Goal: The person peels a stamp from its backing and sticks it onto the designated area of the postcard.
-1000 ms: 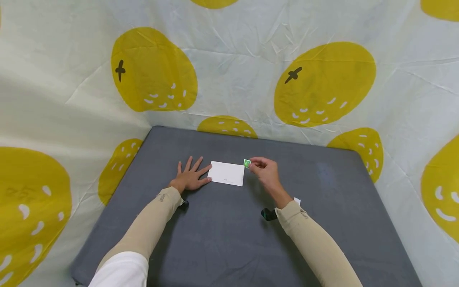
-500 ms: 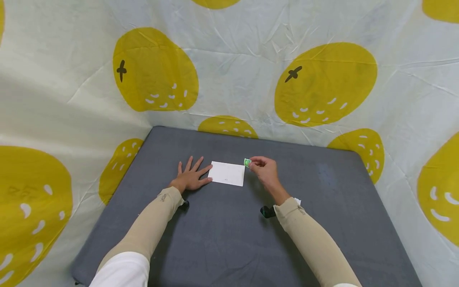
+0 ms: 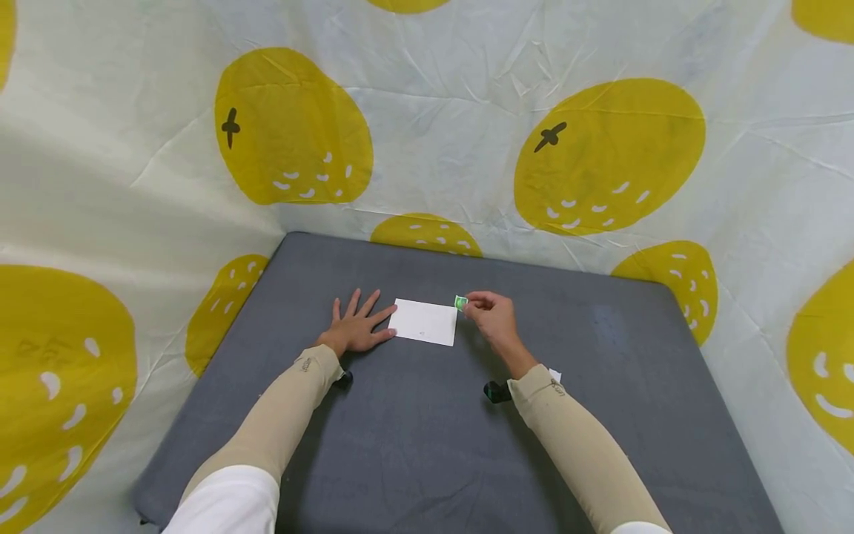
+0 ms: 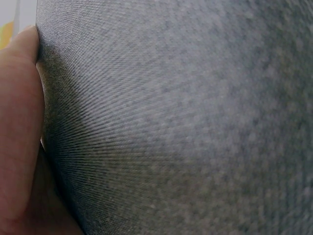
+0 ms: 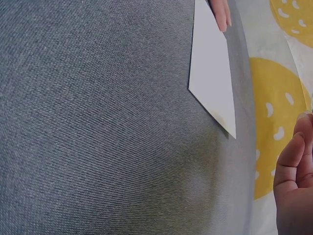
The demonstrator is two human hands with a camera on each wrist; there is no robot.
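Note:
A white rectangular card or envelope [image 3: 423,323] lies flat on the grey padded table top [image 3: 427,437]. My left hand [image 3: 355,331] lies palm down with spread fingers, its thumb and a fingertip right at the card's left edge. In the left wrist view only the thumb side of that hand [image 4: 19,127] shows, beside grey cloth. Over the card's far right corner, my right hand [image 3: 495,320] pinches a small green stamp [image 3: 461,302] with a white border between thumb and forefinger. The right wrist view shows these fingers [image 5: 293,156] held together; the stamp is out of sight there.
A white curtain [image 3: 440,156] printed with yellow fruit hangs behind the table and along its sides. Beside the right cuff a small white piece [image 3: 555,375] peeks out. Dark wrist devices, such as the right one [image 3: 497,392], sit under both sleeves.
Both hands, the card and the pinched stamp stay almost in place; the head view has shifted only slightly.

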